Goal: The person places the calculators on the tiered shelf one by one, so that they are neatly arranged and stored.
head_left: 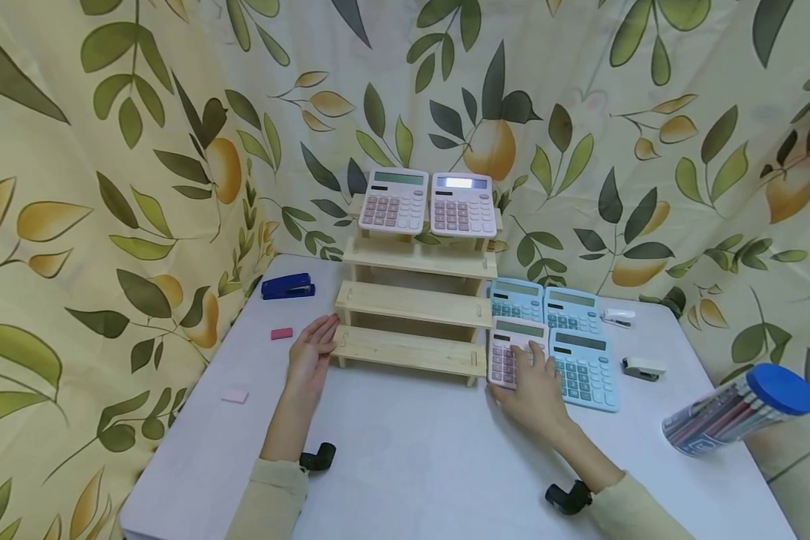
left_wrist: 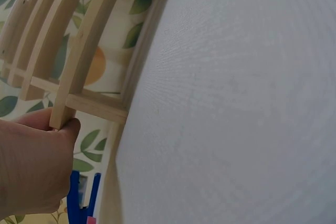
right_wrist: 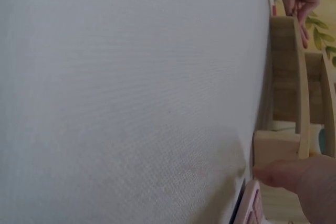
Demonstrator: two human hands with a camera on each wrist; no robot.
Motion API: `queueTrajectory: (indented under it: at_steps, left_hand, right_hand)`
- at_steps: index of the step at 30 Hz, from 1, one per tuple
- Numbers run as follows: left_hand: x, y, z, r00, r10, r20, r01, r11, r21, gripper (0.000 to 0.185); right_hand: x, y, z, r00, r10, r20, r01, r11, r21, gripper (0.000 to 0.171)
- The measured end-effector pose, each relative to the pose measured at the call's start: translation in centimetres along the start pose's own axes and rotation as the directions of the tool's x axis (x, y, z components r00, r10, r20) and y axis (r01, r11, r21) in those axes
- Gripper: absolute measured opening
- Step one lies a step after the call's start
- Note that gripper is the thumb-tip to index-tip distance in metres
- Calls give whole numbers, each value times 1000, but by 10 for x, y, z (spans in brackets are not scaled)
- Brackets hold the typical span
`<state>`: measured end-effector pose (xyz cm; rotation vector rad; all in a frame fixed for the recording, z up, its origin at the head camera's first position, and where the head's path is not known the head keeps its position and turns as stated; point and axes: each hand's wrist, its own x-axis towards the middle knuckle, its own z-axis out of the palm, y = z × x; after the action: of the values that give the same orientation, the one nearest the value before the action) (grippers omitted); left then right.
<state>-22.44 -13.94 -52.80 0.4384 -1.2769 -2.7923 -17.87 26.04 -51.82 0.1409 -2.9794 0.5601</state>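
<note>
Your left hand (head_left: 310,358) rests against the left end of the rack's (head_left: 412,304) bottom step, fingers fairly straight, gripping nothing (left wrist view shows the thumb (left_wrist: 65,129) touching the wood). Your right hand (head_left: 535,386) lies on the pink calculator (head_left: 509,352), fingers curled round its lower edge, just right of the rack on the table (head_left: 412,457). Three blue calculators (head_left: 567,330) sit beside it. Two more pink ones (head_left: 428,202) stand on the top step. A blue stapler (head_left: 288,286) lies left, well apart.
</note>
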Motion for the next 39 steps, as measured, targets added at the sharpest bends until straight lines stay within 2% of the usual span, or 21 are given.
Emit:
queueTrajectory:
  at_steps: [11, 23, 31, 39]
  left_hand:
    - [2, 0, -3, 1000, -1, 1, 1, 1000, -9, 66]
    - [2, 0, -2, 1000, -12, -7, 12, 1000, -9, 66]
    - [0, 1, -1, 1000, 5, 1, -5, 1000, -12, 67]
    - [0, -1, 1, 1000, 13, 5, -13, 1000, -3, 67]
  right_hand:
    - [5, -4, 8, 1000, -14, 4, 14, 999, -36, 90]
    - [7, -9, 14, 1000, 4, -24, -5, 1000, -25, 98]
    - [15, -16, 14, 998, 56, -31, -57, 998, -26, 106]
    - [23, -17, 12, 992, 123, -30, -123, 992, -9, 106]
